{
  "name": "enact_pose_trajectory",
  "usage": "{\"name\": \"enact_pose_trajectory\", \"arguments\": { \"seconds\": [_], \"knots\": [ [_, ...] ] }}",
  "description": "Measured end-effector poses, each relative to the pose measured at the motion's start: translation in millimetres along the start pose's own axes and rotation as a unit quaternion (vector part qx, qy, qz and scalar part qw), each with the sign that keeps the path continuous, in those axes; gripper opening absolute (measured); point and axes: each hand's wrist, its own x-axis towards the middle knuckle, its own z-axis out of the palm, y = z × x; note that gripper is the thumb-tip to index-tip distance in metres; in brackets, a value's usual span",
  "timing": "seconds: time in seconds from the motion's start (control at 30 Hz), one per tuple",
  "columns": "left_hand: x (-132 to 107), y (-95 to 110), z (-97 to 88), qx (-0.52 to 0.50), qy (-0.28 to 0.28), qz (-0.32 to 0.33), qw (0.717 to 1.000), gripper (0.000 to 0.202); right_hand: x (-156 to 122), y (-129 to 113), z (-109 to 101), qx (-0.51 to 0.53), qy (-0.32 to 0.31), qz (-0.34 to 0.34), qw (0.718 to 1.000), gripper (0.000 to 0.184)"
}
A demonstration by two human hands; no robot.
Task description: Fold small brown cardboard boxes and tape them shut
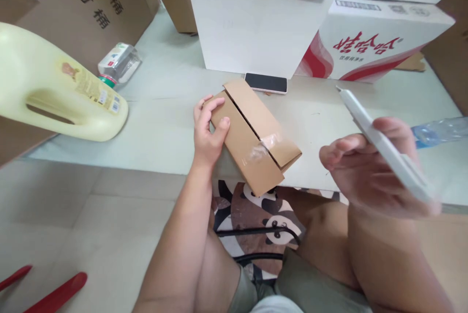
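Note:
A small brown cardboard box (248,132) lies tilted at the table's front edge, one corner jutting past it. A dark gap runs along its top between two flaps, with clear tape stuck across near the front end. My left hand (209,130) grips the box's far left end, thumb on top. To the right, raised above the table and apart from the box, my right hand (383,176) holds a white utility knife (380,140). Its pointed tip faces up and away to the left.
Behind the box lies a phone (266,83), before white cartons (252,25) and a red-and-white carton (369,42). A yellow jug (54,84) and a small clear bottle (120,63) are at left. Another clear bottle (440,131) lies right, partly behind my hand.

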Motion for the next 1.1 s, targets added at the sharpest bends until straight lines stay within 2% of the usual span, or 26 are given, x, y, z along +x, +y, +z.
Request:
{"name": "enact_pose_trajectory", "arguments": {
  "seconds": [0.13, 0.23, 0.33, 0.43, 0.57, 0.67, 0.87, 0.93, 1.1],
  "knots": [
    [0.2, 0.0, 0.7, -0.004, 0.000, 0.001, 1.000, 0.050, -6.8, -19.1, 21.0, -0.034, 0.082, -0.021, 0.996, 0.010],
    [0.1, 0.5, 0.5, 0.002, -0.003, -0.004, 1.000, 0.052, -11.6, -17.9, 29.4, -0.069, 0.038, -0.005, 0.997, 0.021],
    [-0.1, 1.0, 0.1, 0.008, -0.003, -0.010, 1.000, 0.051, -15.4, -14.6, 29.8, -0.156, 0.000, 0.004, 0.988, 0.033],
    [-0.1, 1.3, 0.3, 0.003, -0.001, -0.010, 1.000, 0.050, -18.4, -13.5, 26.2, -0.210, 0.010, -0.009, 0.978, 0.037],
    [0.8, 0.9, 1.0, 0.001, -0.002, -0.011, 1.000, 0.052, -25.3, -17.2, 24.8, -0.219, 0.037, -0.053, 0.974, 0.047],
    [1.5, 0.4, 1.4, 0.000, 0.000, -0.015, 1.000, 0.051, -30.4, -23.6, 27.1, -0.246, -0.009, -0.093, 0.965, 0.050],
    [0.9, -0.7, 1.4, -0.006, -0.004, -0.002, 1.000, 0.050, -22.5, -29.5, 27.9, -0.322, -0.123, -0.132, 0.929, 0.034],
    [0.7, -0.8, 1.3, -0.004, -0.003, -0.001, 1.000, 0.051, -19.0, -26.9, 27.9, -0.331, -0.135, -0.136, 0.924, 0.031],
    [0.8, 0.5, 1.0, -0.005, -0.008, -0.015, 1.000, 0.051, -16.7, -22.5, 35.1, -0.359, -0.115, -0.113, 0.919, 0.022]
  ]
}}
